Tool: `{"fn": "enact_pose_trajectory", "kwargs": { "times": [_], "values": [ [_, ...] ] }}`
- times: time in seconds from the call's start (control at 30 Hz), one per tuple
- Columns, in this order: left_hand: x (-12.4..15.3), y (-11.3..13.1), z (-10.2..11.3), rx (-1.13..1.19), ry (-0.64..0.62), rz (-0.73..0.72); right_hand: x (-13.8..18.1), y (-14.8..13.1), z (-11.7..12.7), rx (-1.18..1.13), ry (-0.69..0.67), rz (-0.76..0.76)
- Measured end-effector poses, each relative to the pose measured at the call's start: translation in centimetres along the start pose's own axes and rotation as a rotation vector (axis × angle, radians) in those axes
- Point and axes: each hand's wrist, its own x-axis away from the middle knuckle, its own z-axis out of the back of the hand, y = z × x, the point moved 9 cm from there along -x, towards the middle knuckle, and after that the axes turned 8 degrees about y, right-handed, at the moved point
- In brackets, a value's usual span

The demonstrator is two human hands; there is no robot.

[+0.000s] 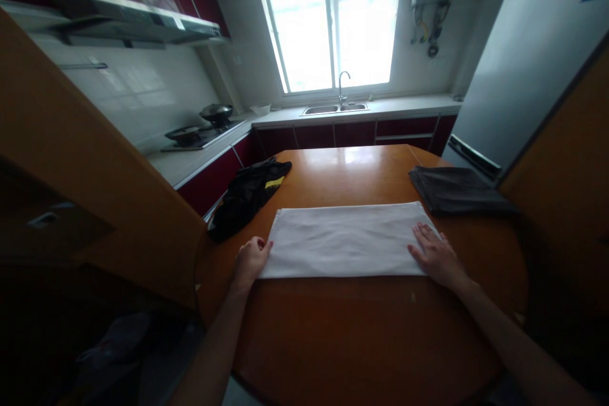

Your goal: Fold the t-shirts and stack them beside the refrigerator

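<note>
A white cloth (347, 241), folded into a long flat rectangle with slight wrinkles, lies across the middle of the wooden table. At its left edge my left hand (252, 258) has its fingers curled in, thumb and fingertips pinching the border of the fabric. My right hand (436, 255) rests palm down on the right end of the cloth, fingers stretched out and spread a little.
A dark grey folded cloth (459, 190) lies on the round-ended table (361, 336) at the right. Black clothing with a yellow patch (247, 193) is bunched at the left edge. Beyond are a sink (335, 108), a stove (204, 135) with pans, and a fridge (528, 70).
</note>
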Motion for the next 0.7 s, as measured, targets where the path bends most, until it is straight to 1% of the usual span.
{"fn": "enact_pose_trajectory", "kwargs": {
  "times": [0.3,0.47,0.7],
  "values": [
    [0.1,0.1,-0.4,-0.044,-0.026,0.006,0.0,-0.2,0.4,0.003,0.001,-0.001],
    [0.1,0.9,-0.1,-0.091,0.033,-0.022,0.0,-0.3,0.6,0.002,-0.01,-0.005],
    [0.2,1.6,0.0,0.103,0.009,-0.021,0.0,-0.2,0.4,-0.011,0.01,0.006]
  ]
}}
